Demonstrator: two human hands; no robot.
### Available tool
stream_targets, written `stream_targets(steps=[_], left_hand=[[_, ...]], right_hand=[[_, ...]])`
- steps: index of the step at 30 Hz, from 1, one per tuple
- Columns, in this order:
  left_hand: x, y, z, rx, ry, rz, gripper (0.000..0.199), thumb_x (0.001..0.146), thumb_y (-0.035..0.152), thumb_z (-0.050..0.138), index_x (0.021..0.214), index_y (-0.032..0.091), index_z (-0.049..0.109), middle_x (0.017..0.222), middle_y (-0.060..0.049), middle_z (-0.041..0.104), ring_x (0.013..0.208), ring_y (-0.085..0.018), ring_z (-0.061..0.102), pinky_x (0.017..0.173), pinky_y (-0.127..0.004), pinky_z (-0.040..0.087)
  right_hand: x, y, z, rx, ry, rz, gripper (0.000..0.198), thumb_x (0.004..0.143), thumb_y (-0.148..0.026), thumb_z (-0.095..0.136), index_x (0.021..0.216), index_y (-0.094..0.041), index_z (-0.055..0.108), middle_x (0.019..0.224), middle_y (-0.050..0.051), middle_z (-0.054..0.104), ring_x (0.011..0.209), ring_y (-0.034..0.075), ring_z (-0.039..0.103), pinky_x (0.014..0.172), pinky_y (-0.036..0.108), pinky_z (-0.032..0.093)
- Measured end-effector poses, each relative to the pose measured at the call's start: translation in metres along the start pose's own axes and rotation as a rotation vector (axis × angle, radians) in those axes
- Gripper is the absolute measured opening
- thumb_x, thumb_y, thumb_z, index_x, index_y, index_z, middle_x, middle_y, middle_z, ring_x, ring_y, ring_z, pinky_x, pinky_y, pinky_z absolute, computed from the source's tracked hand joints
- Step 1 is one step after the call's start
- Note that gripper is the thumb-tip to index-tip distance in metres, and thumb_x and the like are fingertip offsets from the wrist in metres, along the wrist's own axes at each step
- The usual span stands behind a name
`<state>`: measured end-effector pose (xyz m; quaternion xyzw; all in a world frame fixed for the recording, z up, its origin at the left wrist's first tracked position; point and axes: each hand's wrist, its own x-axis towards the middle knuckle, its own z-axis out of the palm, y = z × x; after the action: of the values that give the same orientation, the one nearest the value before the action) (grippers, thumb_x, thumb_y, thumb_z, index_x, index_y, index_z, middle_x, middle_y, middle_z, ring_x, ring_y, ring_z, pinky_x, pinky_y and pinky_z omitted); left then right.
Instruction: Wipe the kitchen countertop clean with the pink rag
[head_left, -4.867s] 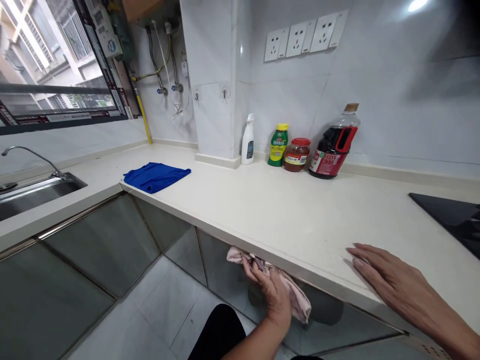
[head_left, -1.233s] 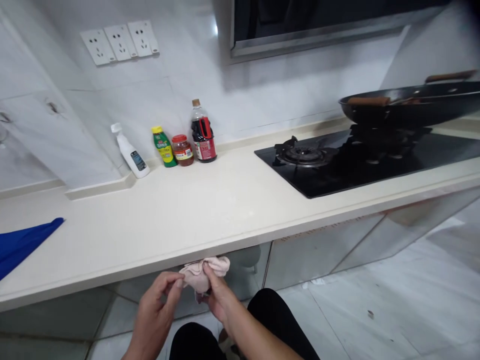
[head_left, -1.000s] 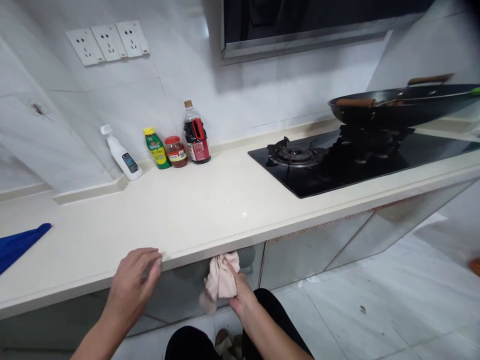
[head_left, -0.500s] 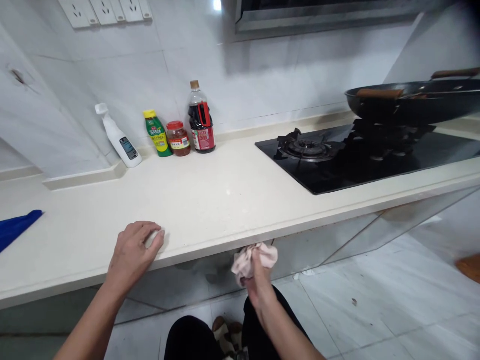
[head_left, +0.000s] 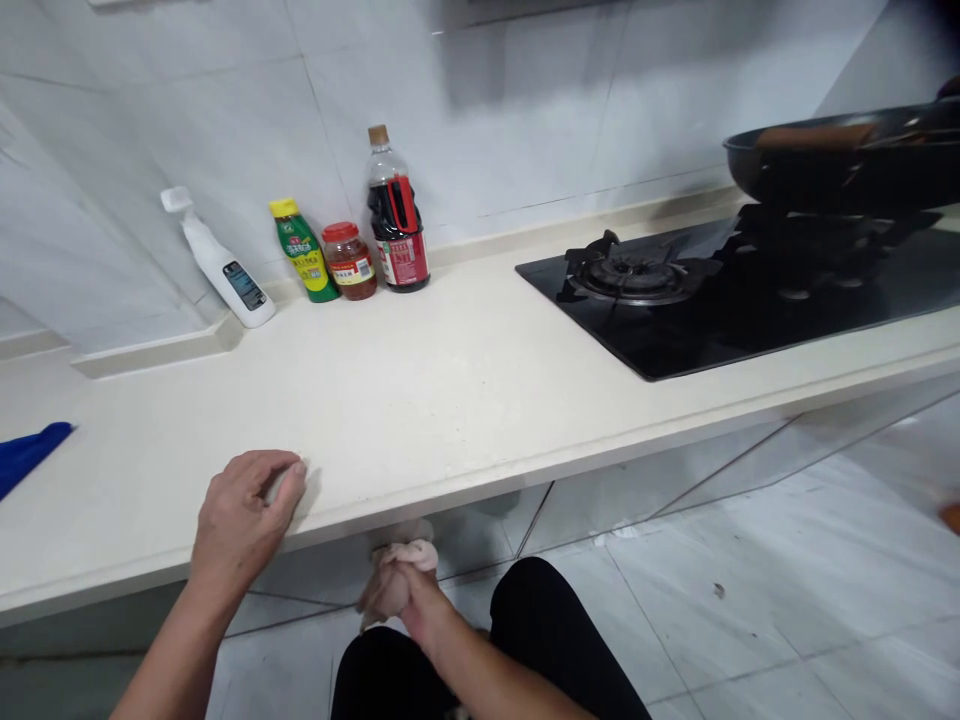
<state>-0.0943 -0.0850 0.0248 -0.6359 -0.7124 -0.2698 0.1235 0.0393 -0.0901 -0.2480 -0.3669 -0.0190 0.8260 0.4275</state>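
- Below the counter (head_left: 465, 370), the right hand (head_left: 414, 597) gripped a pink cloth (head_left: 417, 553), fingers blurred.
- The cloth had shifted left and farther below the counter, so work apparently spanned the cabinet front (head_left: 480, 532).
- On the counter rested the left hand (head_left: 241, 512), fingers loosely curled, nothing visible inside.

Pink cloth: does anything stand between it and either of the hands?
Nothing visible separates the pink cloth from the right hand, which holds it. The counter's front edge lies between the cloth, below, and the left hand, above.
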Motion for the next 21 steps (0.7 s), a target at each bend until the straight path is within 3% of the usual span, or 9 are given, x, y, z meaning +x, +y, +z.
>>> stream_targets(steps=[6,10,13,21], left_hand=[[0.003,0.005,-0.003,0.008,-0.013,-0.053,0.03,0.092,0.046,0.049,0.09,0.023,0.069,0.098,-0.006,0.075,0.098,-0.027,0.068,0.089,-0.042,0.05],[0.002,0.002,-0.002,0.01,-0.027,-0.044,0.033,0.093,0.047,0.048,0.093,0.023,0.069,0.102,-0.007,0.074,0.104,-0.028,0.067,0.093,-0.043,0.049],[0.001,0.0,0.001,0.007,-0.037,-0.048,0.032,0.094,0.047,0.047,0.095,0.023,0.068,0.103,-0.007,0.074,0.107,-0.028,0.066,0.096,-0.044,0.047],[-0.002,-0.006,0.002,-0.044,-0.017,0.044,0.033,0.094,0.047,0.046,0.096,0.022,0.068,0.104,-0.008,0.074,0.101,-0.028,0.067,0.089,-0.043,0.046]], right_hand=[[0.009,-0.109,-0.079,0.193,0.195,-0.142,0.021,0.073,-0.036,0.07,0.082,-0.024,0.057,0.076,0.0,0.069,0.071,0.02,0.068,0.069,0.032,0.058],[0.009,-0.168,-0.101,0.268,0.223,-0.243,0.007,0.082,-0.031,0.056,0.083,-0.025,0.054,0.071,-0.003,0.066,0.065,0.019,0.065,0.065,0.035,0.058],[0.001,-0.171,-0.088,0.264,0.208,-0.264,0.005,0.083,-0.026,0.052,0.085,-0.024,0.056,0.073,-0.001,0.067,0.067,0.02,0.066,0.063,0.035,0.057],[-0.04,-0.113,-0.004,0.118,0.027,-0.283,0.027,0.084,-0.037,0.066,0.101,-0.016,0.065,0.097,0.011,0.074,0.088,0.026,0.072,0.066,0.035,0.059]])
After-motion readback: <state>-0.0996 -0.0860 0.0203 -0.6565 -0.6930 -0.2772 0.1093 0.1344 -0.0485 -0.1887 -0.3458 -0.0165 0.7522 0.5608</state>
